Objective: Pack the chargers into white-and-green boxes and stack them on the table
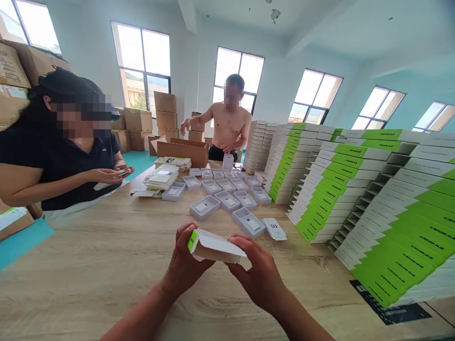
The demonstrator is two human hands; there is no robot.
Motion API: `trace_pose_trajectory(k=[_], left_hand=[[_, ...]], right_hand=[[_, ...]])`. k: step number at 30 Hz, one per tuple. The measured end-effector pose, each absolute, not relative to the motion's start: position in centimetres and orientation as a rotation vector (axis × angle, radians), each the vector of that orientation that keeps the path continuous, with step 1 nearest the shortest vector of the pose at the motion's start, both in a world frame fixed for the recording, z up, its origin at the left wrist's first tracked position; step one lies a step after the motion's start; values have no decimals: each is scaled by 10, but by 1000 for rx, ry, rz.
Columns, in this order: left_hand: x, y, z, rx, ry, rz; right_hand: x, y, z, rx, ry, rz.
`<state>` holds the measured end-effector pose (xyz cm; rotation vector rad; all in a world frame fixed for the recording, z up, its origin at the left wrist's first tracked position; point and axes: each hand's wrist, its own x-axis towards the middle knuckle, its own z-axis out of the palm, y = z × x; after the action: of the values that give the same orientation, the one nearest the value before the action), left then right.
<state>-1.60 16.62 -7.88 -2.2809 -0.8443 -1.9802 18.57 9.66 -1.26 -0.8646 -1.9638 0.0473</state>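
Between my two hands, above the near part of the wooden table, is a small white and green cardboard box (216, 247) with one long side open and its flap raised. My left hand (186, 258) grips the green end, with fingers behind and thumb below. At the other end my right hand (258, 270) pinches the flap edge between thumb and fingers. Just beyond lie several pale plastic trays (205, 208), some with small white pieces in them. A small stack of printed cards (274, 229) rests right of the nearest tray.
Tall stacks of white and green boxes (330, 189) line the table's right side. Flat cartons (161, 177) are piled at the left. One person (78, 156) stands at left holding something small; another (231, 123) stands across the table by an open brown carton (185, 150).
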Motion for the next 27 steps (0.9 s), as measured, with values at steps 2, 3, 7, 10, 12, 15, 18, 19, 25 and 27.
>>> trace_pose_trajectory(k=[2,3,7,10,12,15,18,19,25,27], left_hand=[[-22,164,-75,-2336,-906,-1995],[-27,163,-72,-2396,-953,-1982],[-50,161,-53,-2762,-1173,-1721],[-59,159,-36,-3081,-1174,-1465],[-59,158,-30,-3297,-1088,-1350],[-58,162,-30,-3366,-1188,-1456],[-60,171,-39,-3037,-1646,-1856],[-61,174,-42,-2898,-1778,-2011],[-68,190,-44,-2495,-2025,-2676],[-70,191,-44,-2458,-2039,-2719]], right_hand=[[188,101,-17,-835,-1977,33],[190,104,-19,-825,-1992,34],[203,116,-23,-821,-2055,146],[207,118,-20,-768,-2114,295],[208,121,-18,-752,-2160,362],[216,138,-19,-1137,-2237,291],[228,167,-25,-1757,-2209,97],[229,175,-27,-1869,-2192,65],[201,174,-36,-1814,-2320,158],[195,167,-33,-1733,-2373,223]])
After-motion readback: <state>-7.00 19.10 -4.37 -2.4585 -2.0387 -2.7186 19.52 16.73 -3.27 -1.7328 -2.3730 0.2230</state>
